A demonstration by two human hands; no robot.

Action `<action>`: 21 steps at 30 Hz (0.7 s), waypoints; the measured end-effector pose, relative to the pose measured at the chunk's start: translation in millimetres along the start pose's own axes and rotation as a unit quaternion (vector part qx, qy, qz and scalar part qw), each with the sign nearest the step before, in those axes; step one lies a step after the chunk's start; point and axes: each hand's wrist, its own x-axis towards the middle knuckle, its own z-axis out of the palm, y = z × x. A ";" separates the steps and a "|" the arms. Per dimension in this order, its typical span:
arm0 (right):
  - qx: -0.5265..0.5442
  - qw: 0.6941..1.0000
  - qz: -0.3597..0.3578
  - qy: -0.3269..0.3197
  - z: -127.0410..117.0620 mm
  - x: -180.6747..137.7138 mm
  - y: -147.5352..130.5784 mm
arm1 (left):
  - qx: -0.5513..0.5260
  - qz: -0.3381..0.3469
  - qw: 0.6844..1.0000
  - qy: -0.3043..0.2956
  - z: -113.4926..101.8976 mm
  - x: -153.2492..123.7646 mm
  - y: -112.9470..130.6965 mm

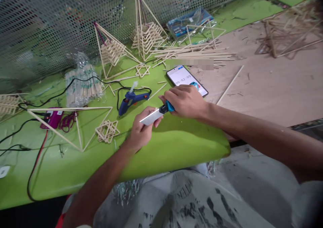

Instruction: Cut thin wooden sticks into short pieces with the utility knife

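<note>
My right hand [185,100] is closed round the blue handle of a knife [157,113] whose pale blade points left. My left hand [142,128] is curled just under the blade, its fingers pinched on something I cannot make out. Both hands hover over the green mat [176,147]. A blue glue gun [131,100] lies just left of them. A flat triangle of sticks [73,127] and a small stick lattice [108,131] lie to the left of my left hand.
A phone [185,78] showing a timer lies behind my right hand. Two stick pyramids [131,43] stand at the back by the mesh wall. Loose sticks [199,54] are piled at the back; bagged sticks [82,83] and a purple device [52,117] with cables lie left.
</note>
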 end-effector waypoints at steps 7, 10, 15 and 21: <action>0.015 1.000 0.012 0.006 -3.3 0.7 -0.5 | -0.013 0.012 1.000 0.004 -1.3 -0.1 1.0; 0.031 0.999 0.018 0.011 -5.1 1.0 0.4 | -0.018 0.008 1.000 0.007 -1.4 0.4 0.1; 0.038 0.999 0.000 0.009 -5.6 -0.1 0.8 | -0.048 -0.028 0.998 0.013 -1.9 -0.3 -2.9; 0.045 0.999 -0.001 -0.002 -6.4 -0.7 -0.2 | -0.023 -0.031 0.999 0.014 -4.3 -0.6 -3.0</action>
